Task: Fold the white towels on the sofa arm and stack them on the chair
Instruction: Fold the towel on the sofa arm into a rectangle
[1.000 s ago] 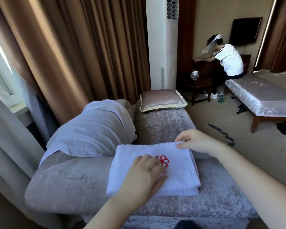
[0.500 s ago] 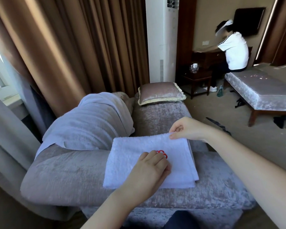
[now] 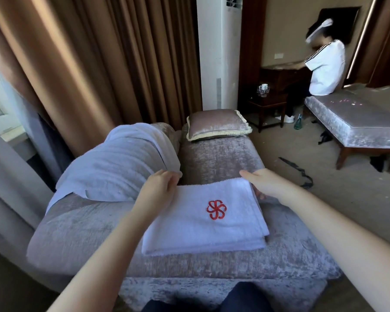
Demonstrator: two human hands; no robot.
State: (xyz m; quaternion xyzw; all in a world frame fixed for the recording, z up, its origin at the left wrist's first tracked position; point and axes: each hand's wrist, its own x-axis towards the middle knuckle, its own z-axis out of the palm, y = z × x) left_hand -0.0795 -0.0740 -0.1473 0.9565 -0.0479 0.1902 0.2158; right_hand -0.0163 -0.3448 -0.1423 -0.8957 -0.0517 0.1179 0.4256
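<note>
Where the sofa arm [image 3: 61,228] bulges up on the left, there's a loose white towel [image 3: 113,163] draped over it, kinda rumpled. Just right of that, the left hand [image 3: 159,188] is curled round the far left corner of the folded towel [image 3: 189,230]. That one's a thick white terry rectangle lying flat on the grey velvet seat [image 3: 297,251], right next to the arm. Dead centre is a red stitched emblem [image 3: 216,209], a swirly pinwheel thing, can't read it as letters. The right hand [image 3: 265,184] grips the far right corner, thumb on top, fingers tucked under. The layers show stacked along the near and right edges, slightly uneven. There's bare velvet in front and to the right, then open carpet [image 3: 358,199] with a dark strap [image 3: 300,173] on it.
</note>
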